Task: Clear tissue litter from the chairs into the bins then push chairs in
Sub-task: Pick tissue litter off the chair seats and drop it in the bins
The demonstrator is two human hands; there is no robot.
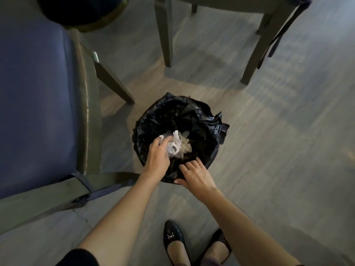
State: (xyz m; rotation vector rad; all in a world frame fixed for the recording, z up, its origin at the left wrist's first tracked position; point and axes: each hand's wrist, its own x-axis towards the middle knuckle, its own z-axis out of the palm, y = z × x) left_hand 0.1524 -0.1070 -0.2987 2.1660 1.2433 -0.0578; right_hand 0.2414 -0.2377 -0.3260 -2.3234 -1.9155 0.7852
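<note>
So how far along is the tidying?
Partway. Done: beige crumpled waste already lies in the round black-bagged bin. In hand: the left hand holds crumpled white tissue over it while the right hand rests on its rim. Left: the blue-cushioned chair looks not yet pushed in.

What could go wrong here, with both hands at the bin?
1. The bin liner is bunched loosely at the rim. The right hand resting on its near edge could drag it inward.
2. The white tissue sits at the fingertips of the left hand, blurred. It may cling and come back out.
3. The blue chair stands close beside the left arm and might get knocked.
</note>
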